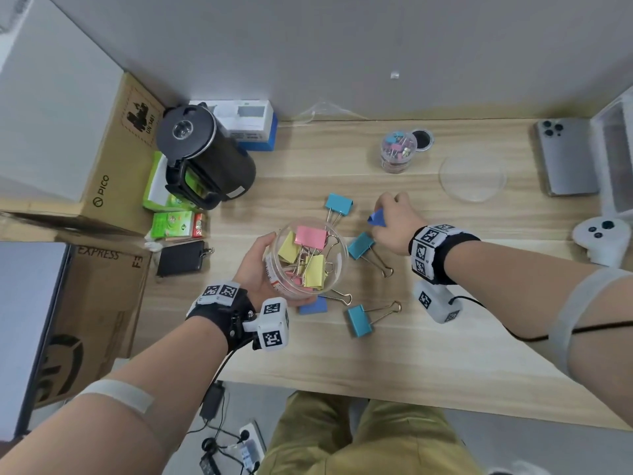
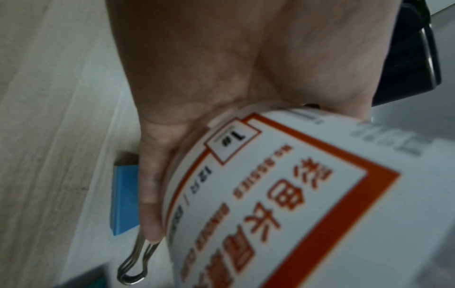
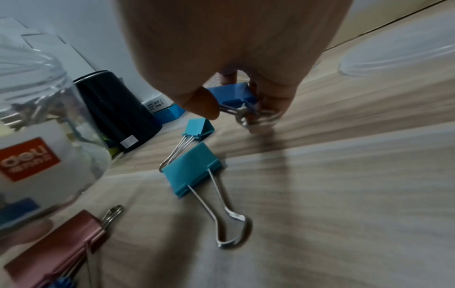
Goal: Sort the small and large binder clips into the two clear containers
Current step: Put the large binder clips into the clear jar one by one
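Note:
My left hand (image 1: 255, 265) grips the large clear container (image 1: 337, 265), tilted just above the table, with pink and yellow large clips inside; its orange-and-white label (image 2: 295, 194) fills the left wrist view. My right hand (image 1: 394, 221) pinches a dark blue large clip (image 1: 376, 217) by its wire handles (image 3: 242, 113), lifted off the wood. Three teal large clips (image 1: 339, 204) (image 1: 361, 245) (image 1: 359, 320) lie on the table. Another dark blue clip (image 1: 313, 306) lies partly under the container. The small clear container (image 1: 397, 152) of small clips stands at the back.
A round clear lid (image 1: 472, 178) lies at the back right beside a phone (image 1: 565, 156). A white controller (image 1: 603, 236) sits at the right edge. A black kettle (image 1: 202, 156) and cardboard boxes (image 1: 113, 159) crowd the left. A pink clip (image 3: 61, 249) lies near the container.

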Motion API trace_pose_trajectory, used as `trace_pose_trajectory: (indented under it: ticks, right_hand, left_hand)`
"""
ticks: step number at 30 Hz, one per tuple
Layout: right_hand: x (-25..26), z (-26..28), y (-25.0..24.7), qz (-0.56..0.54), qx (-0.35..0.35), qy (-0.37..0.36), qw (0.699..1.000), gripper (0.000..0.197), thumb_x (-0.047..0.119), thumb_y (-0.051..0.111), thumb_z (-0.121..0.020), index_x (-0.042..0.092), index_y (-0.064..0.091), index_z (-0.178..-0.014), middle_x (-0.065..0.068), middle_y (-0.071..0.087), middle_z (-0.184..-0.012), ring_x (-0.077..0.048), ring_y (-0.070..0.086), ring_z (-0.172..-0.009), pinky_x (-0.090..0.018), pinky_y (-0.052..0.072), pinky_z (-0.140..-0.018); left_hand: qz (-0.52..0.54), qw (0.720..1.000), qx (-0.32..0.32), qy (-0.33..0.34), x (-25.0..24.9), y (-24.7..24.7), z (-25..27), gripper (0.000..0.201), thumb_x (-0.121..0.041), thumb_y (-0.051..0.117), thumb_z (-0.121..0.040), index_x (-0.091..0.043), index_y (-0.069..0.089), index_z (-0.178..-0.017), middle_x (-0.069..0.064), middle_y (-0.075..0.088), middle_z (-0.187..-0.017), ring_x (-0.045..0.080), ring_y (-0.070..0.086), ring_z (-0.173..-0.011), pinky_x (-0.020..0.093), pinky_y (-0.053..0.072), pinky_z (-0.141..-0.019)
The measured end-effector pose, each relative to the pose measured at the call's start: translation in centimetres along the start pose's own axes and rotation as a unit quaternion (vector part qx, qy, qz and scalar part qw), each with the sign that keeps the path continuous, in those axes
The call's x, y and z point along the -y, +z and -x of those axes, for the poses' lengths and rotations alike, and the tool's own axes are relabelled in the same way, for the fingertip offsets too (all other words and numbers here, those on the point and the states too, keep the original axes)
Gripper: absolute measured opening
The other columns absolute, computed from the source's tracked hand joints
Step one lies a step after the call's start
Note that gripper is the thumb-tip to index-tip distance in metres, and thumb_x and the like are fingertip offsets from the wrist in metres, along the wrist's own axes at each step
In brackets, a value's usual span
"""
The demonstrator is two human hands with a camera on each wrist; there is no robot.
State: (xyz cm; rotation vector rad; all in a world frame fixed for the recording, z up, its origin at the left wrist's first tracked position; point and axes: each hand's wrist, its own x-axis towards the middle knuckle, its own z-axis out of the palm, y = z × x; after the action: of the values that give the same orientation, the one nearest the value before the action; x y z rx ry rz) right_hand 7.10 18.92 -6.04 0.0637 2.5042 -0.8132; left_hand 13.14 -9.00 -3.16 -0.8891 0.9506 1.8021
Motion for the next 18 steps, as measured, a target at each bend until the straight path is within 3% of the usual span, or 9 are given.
trace_pose_trajectory:
  ticks: [2, 4, 8, 11, 15, 18]
  right_hand:
    - [0.5, 0.3, 0.8, -0.015, 0.019, -0.027, 0.999, 0.045, 0.021, 0.070, -0.079, 0.011, 0.046, -0.116, -0.006, 0.032, -0.113, -0.032, 0.056, -0.086, -0.032, 0.044, -0.072]
    - [1.0, 0.8, 2.1, 0.009, 0.028, -0.050, 0.998, 0.054, 0.032, 0.076, -0.073, 0.013, 0.045, -0.112, -0.004, 0.033, -0.112, -0.027, 0.055, -0.081, -0.032, 0.045, -0.069]
    - [1.3, 1.0, 4.1, 0.087, -0.004, -0.007, 0.996, 0.061, 0.048, 0.077, -0.072, 0.014, 0.046, -0.111, -0.007, 0.035, -0.114, -0.024, 0.056, -0.074, -0.034, 0.052, -0.069]
    - [1.3, 1.0, 4.3, 0.114, 0.006, 0.027, 0.993, 0.062, 0.054, 0.074, -0.074, 0.011, 0.050, -0.111, -0.011, 0.036, -0.117, -0.026, 0.057, -0.075, -0.036, 0.054, -0.073]
    - [1.9, 1.4, 3.0, 0.107, -0.006, 0.022, 0.994, 0.056, 0.059, 0.067, -0.075, 0.015, 0.048, -0.104, -0.007, 0.037, -0.108, -0.026, 0.055, -0.076, -0.033, 0.046, -0.066]
    - [3.2, 1.5, 0.3, 0.078, -0.029, -0.005, 0.996, 0.055, 0.062, 0.062, -0.072, 0.016, 0.051, -0.100, -0.005, 0.050, -0.100, -0.026, 0.058, -0.080, -0.034, 0.049, -0.068]
  left_hand:
    - [0.003, 1.000, 0.003, -0.001, 0.1, 0.0, 0.0, 0.083, -0.069, 0.055, -0.083, -0.010, 0.057, -0.142, 0.024, 0.053, -0.146, 0.049, 0.043, -0.139, 0.066, 0.031, -0.112]
    - [0.005, 1.000, -0.003, -0.003, 0.3, -0.2, 0.0, 0.081, -0.068, 0.054, -0.085, -0.009, 0.059, -0.141, 0.025, 0.054, -0.145, 0.048, 0.043, -0.138, 0.065, 0.031, -0.112]
    - [0.016, 1.000, -0.009, -0.010, 0.8, -0.9, 0.0, 0.081, -0.066, 0.058, -0.082, -0.010, 0.060, -0.140, 0.023, 0.051, -0.149, 0.046, 0.041, -0.141, 0.065, 0.030, -0.112]
    - [0.022, 1.000, -0.014, -0.009, 0.6, -1.0, 0.1, 0.083, -0.066, 0.063, -0.079, -0.011, 0.059, -0.140, 0.022, 0.051, -0.149, 0.047, 0.042, -0.140, 0.066, 0.031, -0.112]
    - [0.026, 1.000, -0.002, -0.010, 0.2, -0.6, 0.8, 0.083, -0.065, 0.061, -0.081, -0.010, 0.057, -0.142, 0.023, 0.052, -0.148, 0.048, 0.042, -0.140, 0.065, 0.031, -0.113]
    - [0.020, 0.999, -0.021, 0.017, -0.4, 0.3, 1.6, 0.078, -0.064, 0.056, -0.084, -0.012, 0.059, -0.141, 0.022, 0.056, -0.144, 0.043, 0.048, -0.135, 0.062, 0.036, -0.109]
